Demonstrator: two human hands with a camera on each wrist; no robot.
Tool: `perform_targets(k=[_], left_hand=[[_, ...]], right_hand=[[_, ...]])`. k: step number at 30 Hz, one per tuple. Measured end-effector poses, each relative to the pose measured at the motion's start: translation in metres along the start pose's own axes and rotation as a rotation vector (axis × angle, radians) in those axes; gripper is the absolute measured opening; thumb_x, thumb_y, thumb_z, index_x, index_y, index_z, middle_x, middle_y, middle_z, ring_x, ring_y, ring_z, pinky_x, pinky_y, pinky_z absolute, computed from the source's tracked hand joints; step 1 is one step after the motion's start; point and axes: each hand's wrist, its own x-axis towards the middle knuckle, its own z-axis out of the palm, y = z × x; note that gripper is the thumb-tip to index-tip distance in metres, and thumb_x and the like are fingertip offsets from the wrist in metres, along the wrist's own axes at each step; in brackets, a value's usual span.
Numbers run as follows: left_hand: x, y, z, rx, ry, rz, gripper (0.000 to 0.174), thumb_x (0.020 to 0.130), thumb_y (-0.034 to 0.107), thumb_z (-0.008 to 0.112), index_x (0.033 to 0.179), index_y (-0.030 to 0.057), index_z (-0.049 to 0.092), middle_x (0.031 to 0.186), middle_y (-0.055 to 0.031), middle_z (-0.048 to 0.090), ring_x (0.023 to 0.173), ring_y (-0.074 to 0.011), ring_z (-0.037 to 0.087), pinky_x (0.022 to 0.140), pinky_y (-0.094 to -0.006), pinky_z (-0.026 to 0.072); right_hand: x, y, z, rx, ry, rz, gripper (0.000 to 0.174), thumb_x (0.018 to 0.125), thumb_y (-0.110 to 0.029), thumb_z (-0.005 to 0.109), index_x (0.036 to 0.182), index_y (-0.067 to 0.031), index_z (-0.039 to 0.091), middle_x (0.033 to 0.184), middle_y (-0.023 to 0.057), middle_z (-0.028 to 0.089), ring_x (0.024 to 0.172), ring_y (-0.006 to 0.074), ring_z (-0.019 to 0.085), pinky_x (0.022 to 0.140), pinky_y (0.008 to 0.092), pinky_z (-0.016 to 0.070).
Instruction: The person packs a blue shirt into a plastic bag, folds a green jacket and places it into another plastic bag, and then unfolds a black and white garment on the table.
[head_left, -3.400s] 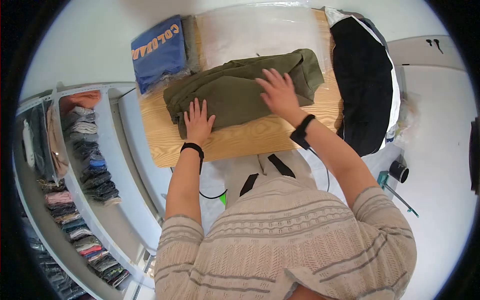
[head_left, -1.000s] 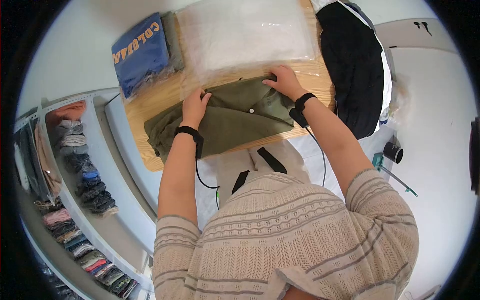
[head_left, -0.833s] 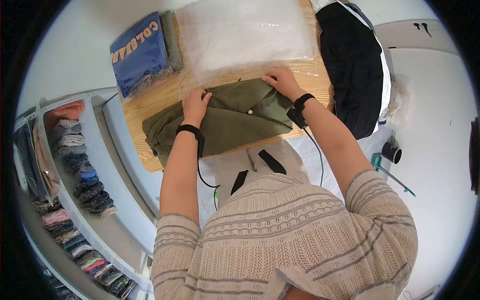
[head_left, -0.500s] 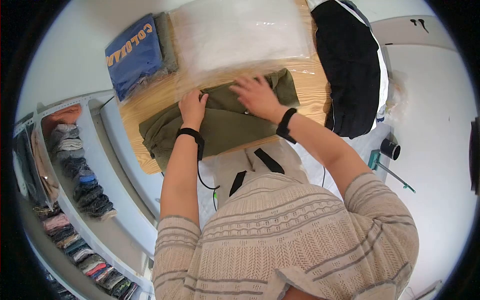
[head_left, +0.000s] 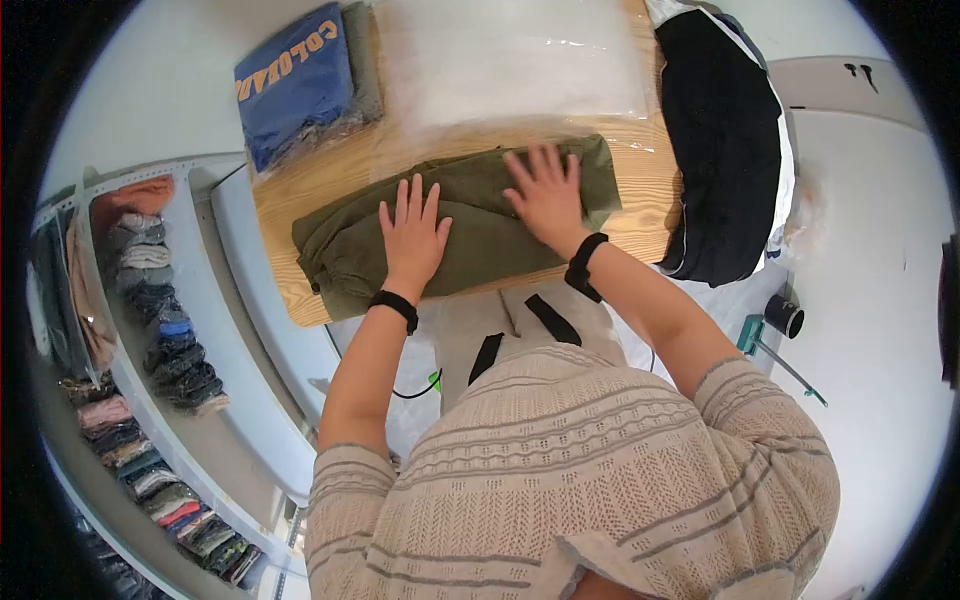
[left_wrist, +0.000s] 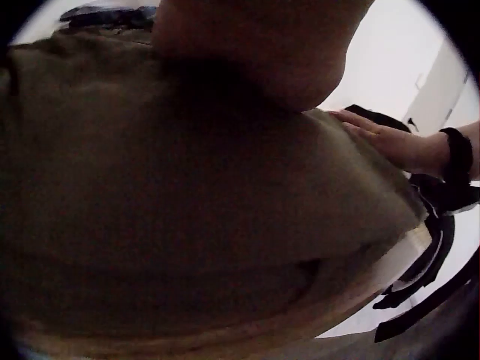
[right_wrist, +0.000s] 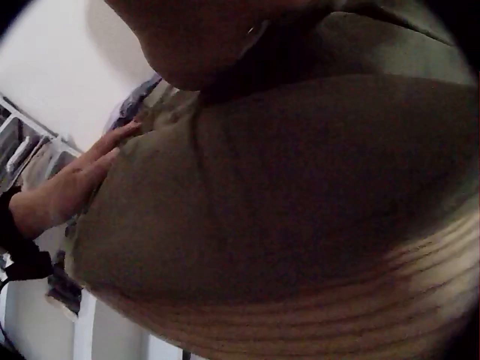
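Note:
A folded olive-green garment (head_left: 485, 230) lies lengthwise near the front of the wooden table, its surface creased at the left end. My left hand (head_left: 414, 240) rests flat on its middle with the fingers spread. To the right, my right hand (head_left: 550, 200) lies palm down over the cloth, its fingers spread and blurred. In the left wrist view the garment (left_wrist: 187, 202) fills most of the picture, and the right hand (left_wrist: 390, 144) shows beyond it. The right wrist view has the left hand (right_wrist: 71, 187) at the garment's far side.
Clear plastic bags (head_left: 510, 65) lie flat at the back of the table (head_left: 640, 190). A bagged blue item (head_left: 295, 85) lettered in orange sits at the back left. Black clothing (head_left: 722, 150) drapes the right side. Shelves of folded clothes (head_left: 175, 340) stand at left.
My hands have let go of the garment's far edge and now lie spread on top. The right hand swept left, then back right. The white button seen earlier is no longer visible.

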Motion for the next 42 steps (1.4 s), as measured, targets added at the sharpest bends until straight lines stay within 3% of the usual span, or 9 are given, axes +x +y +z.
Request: perform_targets(k=[2, 10, 12, 15, 21, 27, 32, 37, 42], left_hand=[[-0.005, -0.013, 0.020, 0.016, -0.077, -0.069, 0.056, 0.091, 0.037, 0.046, 0.140, 0.0163, 0.030, 0.148, -0.0095, 0.018, 0.136, -0.0286, 0.016, 0.105, -0.0561, 0.0161], [-0.008, -0.022, 0.033, -0.083, -0.098, -0.113, 0.057, 0.091, 0.042, 0.043, 0.142, 0.0220, 0.025, 0.150, -0.0088, 0.010, 0.137, -0.0309, 0.012, 0.103, -0.0630, 0.0107], [-0.013, -0.030, 0.029, -0.115, -0.118, -0.127, 0.056, 0.091, 0.036, 0.046, 0.140, 0.0177, 0.029, 0.150, -0.0100, 0.013, 0.137, -0.0319, 0.013, 0.105, -0.0578, 0.0130], [-0.023, -0.051, 0.018, -0.451, 0.039, -0.067, 0.050, 0.087, 0.026, 0.052, 0.133, 0.0109, 0.038, 0.144, -0.0136, 0.025, 0.134, -0.0341, 0.021, 0.106, -0.0499, 0.0194], [-0.082, -0.104, 0.002, -0.074, 0.385, -0.502, 0.043, 0.080, 0.023, 0.062, 0.116, 0.0035, 0.051, 0.121, -0.0168, 0.047, 0.118, -0.0351, 0.039, 0.098, -0.0462, 0.0306], [-0.099, -0.135, 0.009, -0.241, 0.358, -0.747, 0.088, 0.070, 0.046, 0.071, 0.128, -0.0086, 0.034, 0.129, -0.0292, 0.038, 0.121, -0.0433, 0.033, 0.101, -0.0491, 0.0256], [-0.101, -0.148, 0.022, -0.330, 0.296, -0.774, 0.090, 0.061, 0.049, 0.076, 0.121, -0.0101, 0.042, 0.117, -0.0292, 0.050, 0.111, -0.0407, 0.047, 0.095, -0.0448, 0.0357], [-0.087, -0.147, -0.009, -0.384, 0.110, -0.889, 0.073, 0.062, 0.039, 0.079, 0.109, -0.0099, 0.053, 0.108, -0.0245, 0.058, 0.101, -0.0353, 0.056, 0.086, -0.0418, 0.0425], [-0.093, -0.173, 0.005, -1.320, -0.045, -0.944, 0.051, 0.068, 0.018, 0.077, 0.107, -0.0075, 0.057, 0.104, -0.0121, 0.062, 0.091, -0.0224, 0.059, 0.080, -0.0305, 0.0451]], right_hand=[[-0.003, 0.015, 0.012, -0.118, 0.066, 0.210, 0.055, 0.089, -0.045, 0.045, 0.137, -0.0206, 0.036, 0.143, 0.0144, 0.028, 0.134, 0.0309, 0.023, 0.103, 0.0573, 0.0170], [0.000, 0.006, 0.028, -0.099, 0.128, 0.313, 0.057, 0.087, -0.040, 0.049, 0.136, -0.0143, 0.035, 0.142, 0.0158, 0.029, 0.132, 0.0323, 0.025, 0.103, 0.0559, 0.0179], [0.008, -0.020, 0.013, -0.077, 0.150, 0.349, 0.057, 0.086, -0.036, 0.053, 0.134, -0.0112, 0.038, 0.140, 0.0160, 0.032, 0.131, 0.0318, 0.027, 0.103, 0.0555, 0.0195], [0.012, -0.070, -0.014, 0.231, 0.172, -0.226, 0.047, 0.076, -0.020, 0.063, 0.118, -0.0059, 0.049, 0.124, 0.0165, 0.045, 0.120, 0.0313, 0.039, 0.098, 0.0475, 0.0306], [0.020, -0.108, 0.039, 0.362, 0.178, 0.025, 0.037, 0.077, -0.019, 0.063, 0.110, -0.0040, 0.052, 0.106, 0.0136, 0.053, 0.101, 0.0295, 0.049, 0.088, 0.0405, 0.0383], [0.028, -0.109, 0.034, 0.269, 0.278, 0.034, 0.016, 0.075, -0.017, 0.064, 0.086, -0.0093, 0.056, 0.088, 0.0074, 0.055, 0.089, 0.0256, 0.051, 0.081, 0.0394, 0.0377], [0.025, -0.118, 0.048, 0.283, 0.331, 0.154, 0.022, 0.075, -0.018, 0.064, 0.092, -0.0097, 0.053, 0.096, 0.0073, 0.053, 0.096, 0.0252, 0.049, 0.086, 0.0417, 0.0355], [0.003, -0.152, 0.035, 0.188, 0.123, -0.130, 0.046, 0.089, -0.027, 0.050, 0.132, -0.0134, 0.040, 0.141, 0.0099, 0.032, 0.130, 0.0253, 0.029, 0.107, 0.0458, 0.0204], [0.000, -0.145, 0.059, 0.192, 0.021, -0.056, 0.050, 0.092, -0.035, 0.041, 0.138, -0.0166, 0.033, 0.145, 0.0091, 0.027, 0.134, 0.0237, 0.024, 0.108, 0.0453, 0.0174]])
